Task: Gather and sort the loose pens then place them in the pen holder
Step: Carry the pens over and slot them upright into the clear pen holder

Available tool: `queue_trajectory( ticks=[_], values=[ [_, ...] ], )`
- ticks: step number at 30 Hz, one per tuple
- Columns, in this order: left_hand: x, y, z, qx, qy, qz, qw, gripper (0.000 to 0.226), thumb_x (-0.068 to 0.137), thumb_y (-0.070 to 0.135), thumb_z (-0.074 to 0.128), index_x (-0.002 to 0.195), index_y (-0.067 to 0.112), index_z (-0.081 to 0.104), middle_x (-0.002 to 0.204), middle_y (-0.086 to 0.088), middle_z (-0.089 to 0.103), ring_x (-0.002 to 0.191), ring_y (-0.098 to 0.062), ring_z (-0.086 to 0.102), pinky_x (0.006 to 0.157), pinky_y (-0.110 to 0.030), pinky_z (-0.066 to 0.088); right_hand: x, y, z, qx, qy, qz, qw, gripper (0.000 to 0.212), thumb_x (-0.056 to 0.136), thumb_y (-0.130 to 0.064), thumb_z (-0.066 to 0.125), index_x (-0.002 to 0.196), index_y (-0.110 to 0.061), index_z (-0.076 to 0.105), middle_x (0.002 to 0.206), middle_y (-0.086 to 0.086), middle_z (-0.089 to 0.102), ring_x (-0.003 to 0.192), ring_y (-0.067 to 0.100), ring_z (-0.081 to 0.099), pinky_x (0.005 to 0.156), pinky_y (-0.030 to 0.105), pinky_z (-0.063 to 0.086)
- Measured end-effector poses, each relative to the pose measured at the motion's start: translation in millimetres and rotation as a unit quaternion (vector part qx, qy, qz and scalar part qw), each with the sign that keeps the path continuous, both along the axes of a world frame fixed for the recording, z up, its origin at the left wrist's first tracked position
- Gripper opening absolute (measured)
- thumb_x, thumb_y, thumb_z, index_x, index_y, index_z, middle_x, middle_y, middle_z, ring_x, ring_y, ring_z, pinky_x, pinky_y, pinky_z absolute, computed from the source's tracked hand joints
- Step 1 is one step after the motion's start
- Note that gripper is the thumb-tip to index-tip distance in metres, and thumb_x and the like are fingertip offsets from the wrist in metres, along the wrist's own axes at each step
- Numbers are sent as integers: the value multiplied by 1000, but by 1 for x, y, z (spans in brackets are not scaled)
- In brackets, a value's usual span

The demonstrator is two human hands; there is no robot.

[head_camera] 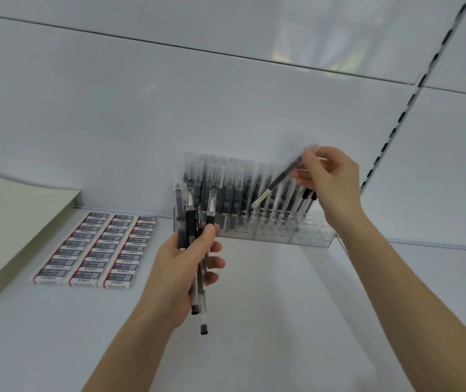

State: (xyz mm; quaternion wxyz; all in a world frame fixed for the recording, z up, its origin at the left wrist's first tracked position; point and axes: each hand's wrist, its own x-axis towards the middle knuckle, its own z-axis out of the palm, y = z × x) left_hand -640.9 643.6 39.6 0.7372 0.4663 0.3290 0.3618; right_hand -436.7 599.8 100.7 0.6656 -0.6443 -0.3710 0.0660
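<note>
A clear acrylic pen holder (315, 232) stands on the white shelf against the back wall, with several capped black pens upright in its rows. My left hand (182, 267) grips a bunch of several black and clear pens (198, 222), held upright just in front of the holder's left end. My right hand (329, 179) is raised over the holder's right side and pinches one black pen (278, 179). That pen slants down to the left, its pale end just above the standing pens.
Rows of boxed erasers (99, 247) lie on the shelf to the left. A stack of pale yellow paper pads (2, 222) sits at the far left. A slotted shelf upright (413, 91) runs up the wall at right.
</note>
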Motion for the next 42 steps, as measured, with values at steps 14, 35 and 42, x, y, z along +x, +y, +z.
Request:
queue_trajectory(
  ticks=[14, 35, 42],
  values=[
    [-7, 0, -4, -1, -30, 1, 1000, 7, 85, 5, 59, 87, 10, 62, 63, -1, 70, 58, -10, 68, 51, -20, 55, -1, 42, -37, -203, -232, 10, 951, 23, 94, -21, 49, 80, -5, 58, 80, 19, 68, 82, 33, 66, 75, 45, 52],
    [43, -23, 6, 34, 12, -103, 994, 25, 89, 28, 54, 106, 12, 63, 89, -6, 70, 77, -18, 70, 66, -33, 58, 24, -61, -17, 18, 154, 15, 988, 15, 90, -19, 58, 75, -14, 57, 73, 6, 69, 57, 13, 69, 52, 19, 53],
    [44, -26, 8, 32, 23, -106, 994, 18, 90, 25, 54, 90, 7, 48, 66, -2, 45, 40, -9, 35, 38, -20, 31, 67, -55, -25, 19, 5, -160, 987, 12, 91, -21, 55, 78, -23, 54, 74, 3, 67, 62, 13, 69, 68, 31, 56]
  ],
)
